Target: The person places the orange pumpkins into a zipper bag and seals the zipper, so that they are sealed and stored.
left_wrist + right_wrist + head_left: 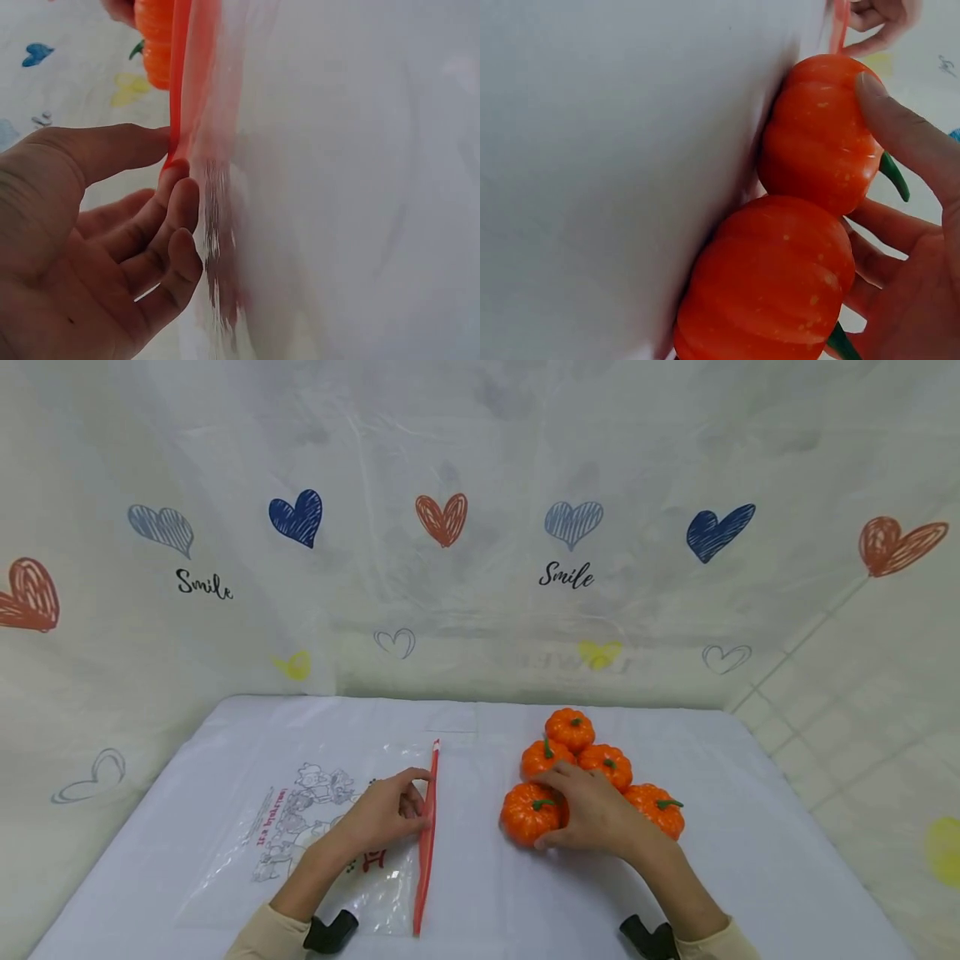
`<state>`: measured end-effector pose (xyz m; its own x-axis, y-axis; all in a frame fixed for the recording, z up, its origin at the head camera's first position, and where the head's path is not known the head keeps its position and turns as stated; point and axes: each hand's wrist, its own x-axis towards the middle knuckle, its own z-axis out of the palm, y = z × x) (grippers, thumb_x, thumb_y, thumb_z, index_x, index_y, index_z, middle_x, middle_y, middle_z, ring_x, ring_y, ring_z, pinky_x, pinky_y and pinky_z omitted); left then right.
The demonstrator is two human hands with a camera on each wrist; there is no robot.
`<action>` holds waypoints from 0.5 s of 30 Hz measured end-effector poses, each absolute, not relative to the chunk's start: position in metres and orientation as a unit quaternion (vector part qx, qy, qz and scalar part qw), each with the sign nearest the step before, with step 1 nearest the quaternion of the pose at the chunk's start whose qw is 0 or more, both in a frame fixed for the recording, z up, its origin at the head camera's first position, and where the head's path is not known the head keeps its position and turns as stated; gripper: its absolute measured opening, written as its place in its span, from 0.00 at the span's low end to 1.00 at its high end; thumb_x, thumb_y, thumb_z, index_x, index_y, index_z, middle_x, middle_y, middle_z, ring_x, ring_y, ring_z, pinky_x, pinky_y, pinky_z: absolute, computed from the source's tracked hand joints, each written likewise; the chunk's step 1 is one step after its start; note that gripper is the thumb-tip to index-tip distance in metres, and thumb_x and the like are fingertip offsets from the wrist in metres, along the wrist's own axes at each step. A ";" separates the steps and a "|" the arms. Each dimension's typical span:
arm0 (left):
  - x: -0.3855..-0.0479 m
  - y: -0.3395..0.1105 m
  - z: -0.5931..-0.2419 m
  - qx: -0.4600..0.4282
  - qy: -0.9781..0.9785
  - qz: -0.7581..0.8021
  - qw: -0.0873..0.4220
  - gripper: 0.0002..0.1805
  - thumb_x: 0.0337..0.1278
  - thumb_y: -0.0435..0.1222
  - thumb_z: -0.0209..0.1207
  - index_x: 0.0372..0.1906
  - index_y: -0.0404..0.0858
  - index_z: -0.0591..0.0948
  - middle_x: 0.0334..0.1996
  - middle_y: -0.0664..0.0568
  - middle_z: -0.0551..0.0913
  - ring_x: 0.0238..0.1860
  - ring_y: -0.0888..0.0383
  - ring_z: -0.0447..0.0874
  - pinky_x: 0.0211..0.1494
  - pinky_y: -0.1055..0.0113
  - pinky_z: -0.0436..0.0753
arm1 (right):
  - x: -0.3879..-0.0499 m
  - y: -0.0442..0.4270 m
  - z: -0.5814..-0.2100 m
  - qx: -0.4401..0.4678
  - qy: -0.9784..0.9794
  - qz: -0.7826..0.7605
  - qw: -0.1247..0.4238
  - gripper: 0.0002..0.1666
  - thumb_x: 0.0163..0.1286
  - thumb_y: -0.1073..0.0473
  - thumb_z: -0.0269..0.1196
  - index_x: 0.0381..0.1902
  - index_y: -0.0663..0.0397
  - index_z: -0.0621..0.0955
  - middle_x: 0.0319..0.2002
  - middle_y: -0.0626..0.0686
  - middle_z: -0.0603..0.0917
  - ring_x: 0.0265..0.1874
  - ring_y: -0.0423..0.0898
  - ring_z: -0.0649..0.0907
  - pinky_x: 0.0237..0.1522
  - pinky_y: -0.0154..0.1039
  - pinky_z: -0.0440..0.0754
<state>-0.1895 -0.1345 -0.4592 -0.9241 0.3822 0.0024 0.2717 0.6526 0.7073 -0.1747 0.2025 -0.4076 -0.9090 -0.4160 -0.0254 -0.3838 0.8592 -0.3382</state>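
Observation:
A clear printed zip bag lies flat on the left of the table, its red zip edge facing right. My left hand pinches that edge between thumb and index finger, the other fingers loosely bent beside it, as the left wrist view shows. My right hand holds the nearest small orange pumpkin, thumb on its near side and fingers round the far side. In the right wrist view, this held pumpkin with a green stem touches a second pumpkin.
Several more orange pumpkins cluster around my right hand: one at the back, one behind the hand and one by the wrist. The white-covered table meets a heart-printed curtain at its back edge.

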 end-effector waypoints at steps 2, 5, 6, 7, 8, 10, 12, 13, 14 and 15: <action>-0.189 -0.135 -0.459 0.172 0.904 0.385 0.072 0.34 0.55 0.35 0.75 0.67 0.41 0.75 0.34 0.60 0.84 0.32 0.65 0.79 0.36 0.74 0.80 | -0.174 0.202 -0.407 -0.209 0.964 -0.160 0.043 0.47 0.46 0.39 0.84 0.64 0.44 0.81 0.64 0.52 0.80 0.59 0.54 0.82 0.65 0.62 0.78; -0.189 -0.135 -0.460 0.162 0.903 0.392 0.071 0.35 0.55 0.35 0.75 0.67 0.40 0.75 0.34 0.61 0.84 0.31 0.65 0.80 0.36 0.74 0.79 | -0.174 0.201 -0.407 -0.211 0.963 -0.160 0.039 0.45 0.45 0.38 0.84 0.61 0.44 0.82 0.60 0.50 0.81 0.56 0.51 0.82 0.63 0.60 0.79; -0.189 -0.135 -0.460 0.158 0.903 0.394 0.071 0.34 0.55 0.35 0.74 0.67 0.40 0.75 0.34 0.60 0.84 0.31 0.65 0.80 0.36 0.74 0.79 | -0.174 0.201 -0.408 -0.212 0.963 -0.162 0.038 0.45 0.45 0.38 0.84 0.60 0.44 0.83 0.59 0.49 0.81 0.55 0.50 0.82 0.63 0.60 0.79; -0.189 -0.135 -0.460 0.157 0.903 0.395 0.070 0.34 0.55 0.35 0.74 0.67 0.41 0.75 0.34 0.61 0.84 0.31 0.65 0.80 0.36 0.74 0.79 | -0.174 0.201 -0.408 -0.214 0.962 -0.163 0.037 0.44 0.45 0.37 0.84 0.59 0.43 0.83 0.58 0.48 0.82 0.54 0.49 0.82 0.62 0.59 0.79; -0.189 -0.136 -0.460 0.156 0.902 0.396 0.070 0.34 0.55 0.35 0.74 0.67 0.41 0.75 0.34 0.61 0.84 0.31 0.65 0.79 0.35 0.73 0.79 | -0.174 0.201 -0.408 -0.215 0.962 -0.165 0.036 0.44 0.44 0.36 0.84 0.58 0.43 0.83 0.57 0.48 0.82 0.54 0.48 0.82 0.62 0.59 0.79; -0.189 -0.135 -0.460 0.153 0.901 0.399 0.070 0.34 0.55 0.34 0.74 0.67 0.41 0.75 0.34 0.60 0.84 0.32 0.64 0.79 0.35 0.73 0.79 | -0.174 0.201 -0.408 -0.217 0.961 -0.166 0.032 0.44 0.44 0.35 0.83 0.58 0.43 0.83 0.56 0.48 0.82 0.53 0.47 0.81 0.61 0.58 0.79; -0.189 -0.134 -0.459 0.151 0.900 0.402 0.068 0.33 0.56 0.34 0.73 0.67 0.41 0.75 0.33 0.60 0.84 0.31 0.64 0.79 0.35 0.73 0.79 | -0.174 0.200 -0.409 -0.219 0.961 -0.169 0.025 0.45 0.44 0.33 0.83 0.58 0.44 0.83 0.56 0.48 0.82 0.54 0.47 0.81 0.62 0.58 0.79; -0.189 -0.134 -0.459 0.151 0.900 0.403 0.065 0.33 0.56 0.34 0.73 0.67 0.41 0.76 0.33 0.60 0.84 0.31 0.64 0.79 0.35 0.73 0.79 | -0.174 0.200 -0.409 -0.219 0.960 -0.171 0.021 0.45 0.45 0.32 0.82 0.58 0.43 0.83 0.57 0.48 0.82 0.54 0.47 0.81 0.62 0.57 0.80; -0.188 -0.134 -0.458 0.151 0.900 0.404 0.062 0.33 0.56 0.33 0.72 0.67 0.40 0.76 0.33 0.60 0.84 0.31 0.64 0.79 0.35 0.73 0.79 | -0.174 0.199 -0.409 -0.220 0.960 -0.175 0.015 0.45 0.45 0.32 0.82 0.59 0.43 0.82 0.57 0.47 0.82 0.55 0.47 0.81 0.62 0.57 0.80; -0.189 -0.134 -0.458 0.149 0.900 0.405 0.059 0.32 0.56 0.33 0.72 0.67 0.40 0.76 0.33 0.60 0.84 0.31 0.65 0.79 0.35 0.73 0.79 | -0.174 0.199 -0.408 -0.220 0.958 -0.181 0.009 0.46 0.46 0.32 0.81 0.60 0.43 0.82 0.58 0.47 0.82 0.56 0.48 0.82 0.63 0.57 0.80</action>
<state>-0.1887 -0.1337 -0.4583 -0.9484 0.3167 0.0144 0.2207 0.6267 0.7473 -0.1743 0.1985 -0.4083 -0.9030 -0.4251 0.0625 -0.4186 0.8373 -0.3518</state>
